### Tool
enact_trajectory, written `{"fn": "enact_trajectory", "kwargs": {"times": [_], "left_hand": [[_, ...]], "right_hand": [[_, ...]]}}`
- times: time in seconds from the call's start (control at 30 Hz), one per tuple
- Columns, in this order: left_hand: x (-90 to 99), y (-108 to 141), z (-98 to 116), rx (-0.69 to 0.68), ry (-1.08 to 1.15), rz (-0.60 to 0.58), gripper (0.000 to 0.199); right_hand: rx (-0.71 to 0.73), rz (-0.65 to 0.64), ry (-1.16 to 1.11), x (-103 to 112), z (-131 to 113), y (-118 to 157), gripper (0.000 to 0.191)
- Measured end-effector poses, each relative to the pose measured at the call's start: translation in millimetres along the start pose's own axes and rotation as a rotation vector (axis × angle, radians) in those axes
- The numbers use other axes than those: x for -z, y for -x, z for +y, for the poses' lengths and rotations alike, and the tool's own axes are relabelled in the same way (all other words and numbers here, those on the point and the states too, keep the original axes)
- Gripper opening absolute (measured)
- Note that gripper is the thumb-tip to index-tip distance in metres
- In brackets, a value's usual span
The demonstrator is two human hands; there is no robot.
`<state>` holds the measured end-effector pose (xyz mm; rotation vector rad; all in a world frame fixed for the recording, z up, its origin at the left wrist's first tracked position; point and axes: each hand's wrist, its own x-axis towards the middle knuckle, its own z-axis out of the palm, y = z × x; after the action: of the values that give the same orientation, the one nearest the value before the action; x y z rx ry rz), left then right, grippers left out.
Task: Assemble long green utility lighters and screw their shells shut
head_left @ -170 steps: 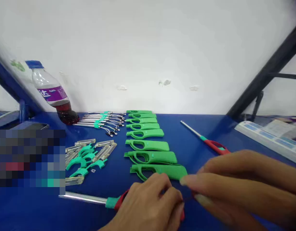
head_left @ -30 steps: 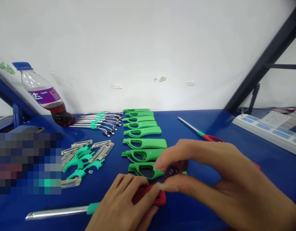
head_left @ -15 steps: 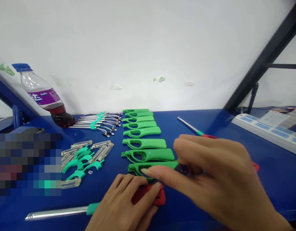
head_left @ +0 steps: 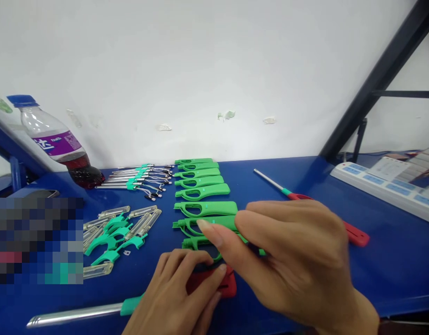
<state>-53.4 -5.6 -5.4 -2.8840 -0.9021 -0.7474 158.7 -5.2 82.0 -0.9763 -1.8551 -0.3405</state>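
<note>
My left hand [head_left: 179, 293] is closed over the red handle [head_left: 229, 284] of a long-necked gas lighter lying on the blue table; its metal tube [head_left: 75, 314] with a teal collar points left. Above and to the right of that handle is my right hand [head_left: 294, 260], fingers curled and thumb stretched out to the left. Whatever it grips is hidden behind the fingers. Just beyond both hands, several green lighter shell halves [head_left: 207, 193] lie in a column, the nearest partly covered by my right hand.
Metal tubes with wires [head_left: 134, 179] lie at the back left, near a leaning drink bottle [head_left: 59, 142]. Clear plastic tanks [head_left: 143, 223] and teal trigger pieces [head_left: 103, 242] are piled nearer. Another red lighter [head_left: 357, 235] lies behind my right hand. A white power strip [head_left: 385, 184] stands right.
My right hand has lifted and drawn back from the red handle. A dark, rounded item in its grip is now hidden. My left hand stays on the lighter; the view has shifted slightly.
</note>
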Motion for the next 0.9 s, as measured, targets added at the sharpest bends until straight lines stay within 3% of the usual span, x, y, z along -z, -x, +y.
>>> {"fn": "enact_trajectory", "kwargs": {"times": [0.2,0.33,0.6,0.7,0.8,0.9], "left_hand": [[1.5,-17.0,7.4,0.077,0.186,0.091,0.028],[-1.6,-27.6,8.8,0.160,0.338,0.071,0.031],[-8.5,-38.6,7.6,0.105,0.485,0.140,0.031],[-7.7,-38.9,9.9,0.119,0.533,0.144,0.028],[-7.6,-37.0,11.3,0.128,0.521,0.117,0.028],[-9.0,-34.8,10.5,0.104,0.476,0.125,0.027]], "right_hand": [[-0.015,-0.020,0.026,2.2,-1.4,1.0,0.058],[0.003,-0.017,0.016,1.2,-2.9,2.3,0.055],[0.006,-0.089,0.081,5.8,0.2,1.6,0.053],[-0.096,-0.175,-0.048,18.4,0.2,2.8,0.045],[-0.269,-0.243,-0.223,31.6,-1.1,6.3,0.021],[-0.316,-0.336,-0.320,38.2,-1.6,8.7,0.012]]}}
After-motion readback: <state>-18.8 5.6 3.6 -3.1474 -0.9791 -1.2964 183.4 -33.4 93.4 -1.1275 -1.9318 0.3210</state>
